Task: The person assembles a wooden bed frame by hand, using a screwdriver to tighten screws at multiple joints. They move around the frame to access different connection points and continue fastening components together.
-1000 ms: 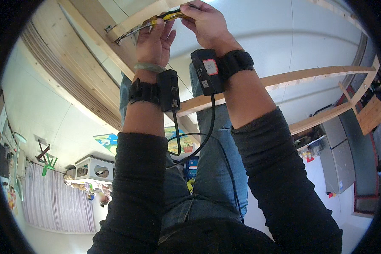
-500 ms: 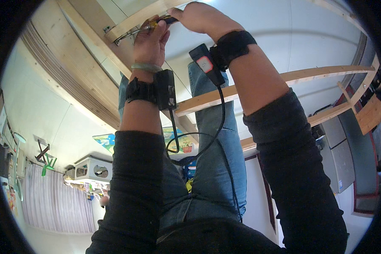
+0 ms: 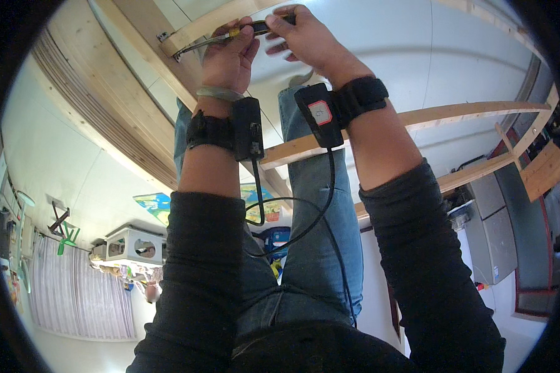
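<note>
A screwdriver (image 3: 253, 29) with a yellow-and-black handle lies slantwise at the top of the view. Its metal shaft runs down left to the end of a wooden rail (image 3: 196, 38), where that rail meets a wooden beam (image 3: 144, 46). My left hand (image 3: 229, 59) pinches the screwdriver near the front of its handle, thumb against the fingers. At the back end of the handle, my right hand (image 3: 308, 37) grips it between thumb and forefinger, with the other fingers loosely apart. The tip seems to touch the joint; the screw itself is too small to make out.
Another wooden rail (image 3: 417, 117) crosses in front of my legs (image 3: 323, 205). Stacked long boards (image 3: 87, 105) run along the left. A black cable (image 3: 320, 214) loops between the boxes strapped to my wrists. A grey cabinet (image 3: 488, 230) stands at right, a white box-like unit (image 3: 134, 245) at left.
My right hand has shifted slightly right and loosened, its fingers opening around the handle's end. The left hand still holds the screwdriver, and the view has shifted a little.
</note>
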Demonstrator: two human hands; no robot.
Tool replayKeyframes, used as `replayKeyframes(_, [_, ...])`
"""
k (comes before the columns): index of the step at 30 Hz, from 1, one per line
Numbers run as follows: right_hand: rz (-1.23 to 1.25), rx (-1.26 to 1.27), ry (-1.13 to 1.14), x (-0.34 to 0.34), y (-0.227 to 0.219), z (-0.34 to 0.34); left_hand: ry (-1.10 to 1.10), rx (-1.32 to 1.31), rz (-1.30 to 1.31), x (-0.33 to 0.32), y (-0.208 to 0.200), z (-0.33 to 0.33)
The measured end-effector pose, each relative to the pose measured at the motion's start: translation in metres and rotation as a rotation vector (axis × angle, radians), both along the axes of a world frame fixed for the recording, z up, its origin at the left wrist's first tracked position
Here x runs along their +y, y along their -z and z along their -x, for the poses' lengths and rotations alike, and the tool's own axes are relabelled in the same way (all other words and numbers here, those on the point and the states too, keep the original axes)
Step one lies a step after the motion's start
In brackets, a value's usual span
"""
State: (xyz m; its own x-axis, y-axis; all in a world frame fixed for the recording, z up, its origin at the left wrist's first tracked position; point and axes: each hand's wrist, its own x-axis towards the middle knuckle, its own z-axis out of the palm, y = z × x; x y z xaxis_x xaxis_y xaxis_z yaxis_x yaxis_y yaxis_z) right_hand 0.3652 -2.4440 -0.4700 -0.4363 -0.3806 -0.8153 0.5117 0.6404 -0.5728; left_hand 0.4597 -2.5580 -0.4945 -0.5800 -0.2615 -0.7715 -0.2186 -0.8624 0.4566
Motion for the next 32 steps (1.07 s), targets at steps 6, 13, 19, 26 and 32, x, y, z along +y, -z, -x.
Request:
replayKeyframes(6, [-0.023,0.160,-0.076,-0.005,0.000,0.004,0.069,-0.160,-0.095,-0.005,-0.009,0.003])
replayKeyframes(13, [0.015,-0.125,-0.010,-0.003,-0.005,0.013,0.137,-0.271,0.017,-0.001,-0.020,0.003])
replayKeyframes(19, [0.128,0.029,0.020,0.001,0.016,0.009,0.087,-0.261,-0.096,-0.003,-0.019,0.002])
replayKeyframes(26, [0.236,-0.093,0.257,0.001,-0.018,-0.005,-0.005,-0.061,-0.030,-0.001,-0.010,-0.003])
replayKeyframes(32, [0.017,0.195,-0.058,-0.003,0.003,-0.010,-0.061,0.114,-0.240,-0.006,0.002,-0.016])
